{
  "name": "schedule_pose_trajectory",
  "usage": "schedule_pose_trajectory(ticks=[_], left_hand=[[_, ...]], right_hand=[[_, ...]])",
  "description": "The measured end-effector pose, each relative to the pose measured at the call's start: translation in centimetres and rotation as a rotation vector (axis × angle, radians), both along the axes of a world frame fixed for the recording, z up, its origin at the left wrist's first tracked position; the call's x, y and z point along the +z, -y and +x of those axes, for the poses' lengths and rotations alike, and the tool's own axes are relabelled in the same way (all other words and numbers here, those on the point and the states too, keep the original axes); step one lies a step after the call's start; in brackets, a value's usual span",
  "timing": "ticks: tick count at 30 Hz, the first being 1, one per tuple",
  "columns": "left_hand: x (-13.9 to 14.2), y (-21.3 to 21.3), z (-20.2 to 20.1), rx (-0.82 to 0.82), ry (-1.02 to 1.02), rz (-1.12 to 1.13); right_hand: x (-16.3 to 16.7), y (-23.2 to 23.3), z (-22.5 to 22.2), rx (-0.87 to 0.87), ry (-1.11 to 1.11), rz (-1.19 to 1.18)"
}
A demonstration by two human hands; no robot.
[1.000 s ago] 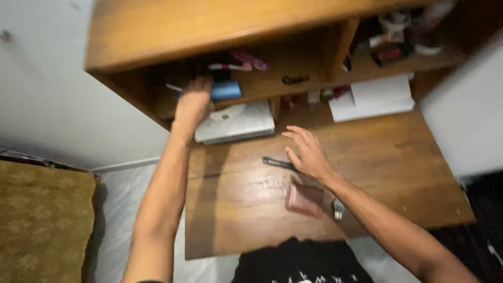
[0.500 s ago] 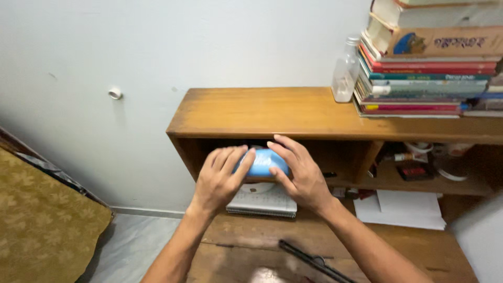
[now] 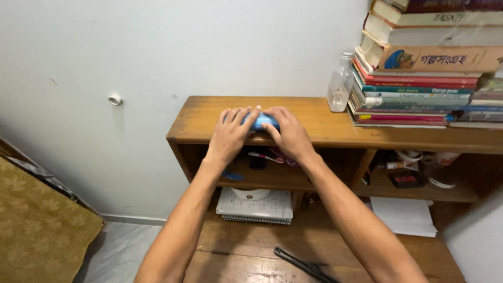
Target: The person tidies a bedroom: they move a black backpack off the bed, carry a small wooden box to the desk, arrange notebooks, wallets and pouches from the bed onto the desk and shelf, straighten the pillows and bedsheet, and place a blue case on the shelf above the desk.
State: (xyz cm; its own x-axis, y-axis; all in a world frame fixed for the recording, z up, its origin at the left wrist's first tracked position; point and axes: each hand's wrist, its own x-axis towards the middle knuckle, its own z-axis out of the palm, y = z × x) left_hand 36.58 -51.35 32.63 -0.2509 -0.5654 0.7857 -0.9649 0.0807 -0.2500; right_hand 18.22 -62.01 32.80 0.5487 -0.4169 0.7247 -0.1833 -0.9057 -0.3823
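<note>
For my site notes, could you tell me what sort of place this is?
Probably a home study corner: a wooden desk hutch against a wall, stacked books on top, a spiral notebook beneath.

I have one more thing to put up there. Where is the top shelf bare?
Bare wood lies on the top shelf left of the left hand, and between the right hand and the clear bottle. The book stack crowds the right end.

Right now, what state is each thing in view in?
Blue case: on the shelf top, held between both hands.
Left hand: grip closed on the case.
Right hand: grip closed on the case.
Clear bottle: upright, capped.
Stack of books: lying flat, piled.
Spiral notebook: closed, flat.
</note>
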Motion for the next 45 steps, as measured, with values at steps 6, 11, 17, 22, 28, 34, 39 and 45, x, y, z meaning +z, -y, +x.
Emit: schedule_pose_trajectory(ticks=[6, 11, 17, 22, 28, 34, 39, 45], left_hand=[[0.0, 2.3, 1.6, 0.077, 0.004, 0.074], [-1.0, 1.3, -0.2, 0.049, -0.082, 0.017], [-12.0, -4.3, -6.7, -0.204, -0.224, -0.002], [-25.8, -6.7, -13.1, -0.241, -0.536, 0.236], [-37.7, -11.1, -18.9, -0.173, -0.916, 0.785], [-41.2, -13.1, -21.6, -0.139, -0.882, 0.968], [-41.5, -11.9, -21.5, -0.098, -0.751, 0.883], [-42.3, -9.7, -20.6, -0.12, -0.389, 0.738]], right_hand=[[0.2, 2.8, 2.6, -0.06, -0.093, -0.01], [-1.7, 0.7, 1.2, -0.028, 0.109, -0.177], [-13.2, -7.0, -7.7, 0.129, 0.103, 0.007], [-26.5, -10.4, -13.9, 0.022, -0.157, 0.299], [-38.0, -13.8, -21.1, -0.249, -0.6, 0.466], [-41.5, -17.3, -23.6, -0.378, -0.742, 0.532], [-42.9, -17.3, -24.0, -0.41, -0.61, 0.375], [-44.0, -14.3, -24.5, -0.486, -0.695, 0.309]])
